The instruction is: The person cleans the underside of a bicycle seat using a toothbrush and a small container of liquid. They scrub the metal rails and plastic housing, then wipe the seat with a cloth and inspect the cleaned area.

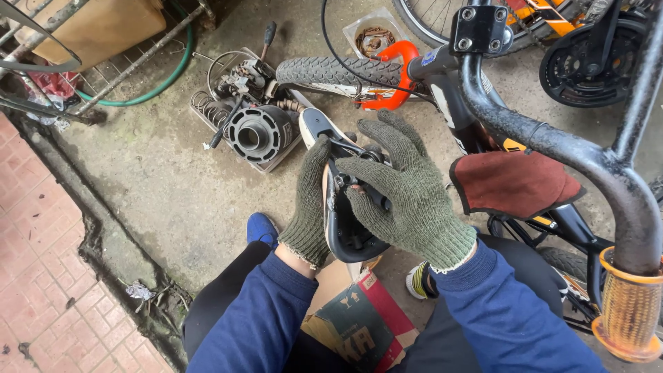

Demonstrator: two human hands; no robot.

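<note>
A black and white bicycle saddle [324,131] is held upside down in front of me, its underside and rails facing up. My left hand [309,207], in a green knit glove, grips the saddle's left edge. My right hand [407,186], also gloved in green, lies over the rails and clamp at the saddle's middle, fingers spread. Both sleeves are blue. A reddish-brown cloth [511,183] hangs on the bicycle frame [552,141] just right of my right hand.
A tray of metal parts and springs [248,117] lies on the concrete ahead, beside a knobby tyre [331,69] and an orange part [390,86]. A tub of rusty bits [373,34] stands farther back. A cardboard box [359,324] rests between my knees. Brick paving [41,262] lies left.
</note>
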